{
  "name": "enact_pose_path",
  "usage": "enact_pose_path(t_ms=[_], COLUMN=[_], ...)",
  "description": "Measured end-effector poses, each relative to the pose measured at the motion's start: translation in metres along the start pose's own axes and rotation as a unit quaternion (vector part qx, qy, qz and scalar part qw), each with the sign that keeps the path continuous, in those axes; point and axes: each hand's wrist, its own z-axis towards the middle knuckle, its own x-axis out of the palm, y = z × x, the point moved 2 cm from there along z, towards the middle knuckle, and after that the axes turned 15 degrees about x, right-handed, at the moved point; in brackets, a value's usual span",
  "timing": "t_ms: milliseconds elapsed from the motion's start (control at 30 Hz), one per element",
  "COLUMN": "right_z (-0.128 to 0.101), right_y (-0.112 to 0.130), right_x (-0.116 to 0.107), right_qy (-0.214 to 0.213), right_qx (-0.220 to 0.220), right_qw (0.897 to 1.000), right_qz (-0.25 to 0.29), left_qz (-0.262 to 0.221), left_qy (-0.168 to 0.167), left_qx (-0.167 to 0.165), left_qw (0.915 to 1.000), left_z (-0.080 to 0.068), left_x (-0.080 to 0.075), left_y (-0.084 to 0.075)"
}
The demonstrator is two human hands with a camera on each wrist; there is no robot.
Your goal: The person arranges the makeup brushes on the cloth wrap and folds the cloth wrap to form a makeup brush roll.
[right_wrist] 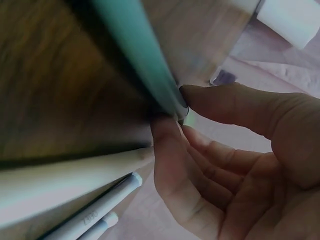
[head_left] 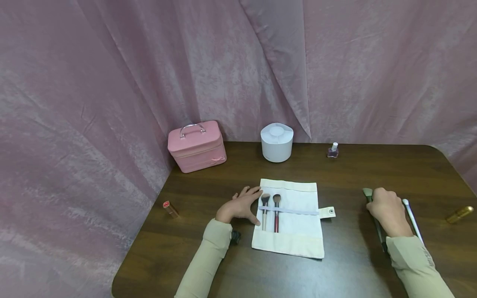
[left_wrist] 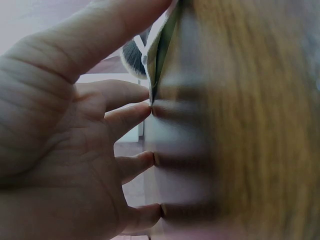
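My right hand pinches a green makeup brush between thumb and fingertips, just below its green bristles. Beside that hand lies a white-handled brush; the right wrist view shows several pale handles. On the left, my left hand spreads its fingers at the left edge of an unrolled white brush roll, fingertips down on the table and the roll's edge. Under the roll's elastic band sit a dark-bristled brush with a pale handle and a red-handled brush.
A pink case and a white round container stand along the back, with a nail polish bottle to their right. A lipstick lies far left, a gold tube far right. Pink curtain hangs behind the table.
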Motion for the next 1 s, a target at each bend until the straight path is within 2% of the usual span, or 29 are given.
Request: enact_pose_path(t_ms=[333,467,567,667,767,900,1000], right_z=[0.000,0.001,0.001,0.002,0.003,0.004,0.004], right_y=[0.014,0.020,0.026,0.032,0.039,0.052,0.062], right_x=[-0.006,-0.006,-0.005,-0.003,-0.003,-0.004,-0.001], right_qy=[-0.022,-0.017,0.007,0.031,0.061,0.116,0.139], right_qx=[-0.014,-0.008,0.012,0.033,0.041,0.037,0.034], right_qw=[0.999,0.996,0.990,0.978,0.961,0.926,0.899], right_qz=[0.047,0.092,0.142,0.203,0.266,0.358,0.413], left_qz=[0.001,0.004,0.005,0.005,0.008,0.010,0.010], left_qy=[-0.001,0.001,0.003,0.004,0.003,0.001,0.001], left_qx=[0.002,0.001,0.000,-0.001,-0.004,-0.006,-0.005], left_qw=[1.0000,1.0000,1.0000,1.0000,1.0000,0.9999,0.9999], left_z=[0.001,0.001,0.002,0.002,0.002,0.002,0.002], left_x=[-0.002,-0.002,-0.003,-0.003,-0.001,0.000,0.001], left_y=[0.000,0.000,0.000,-0.001,-0.002,-0.001,-0.001])
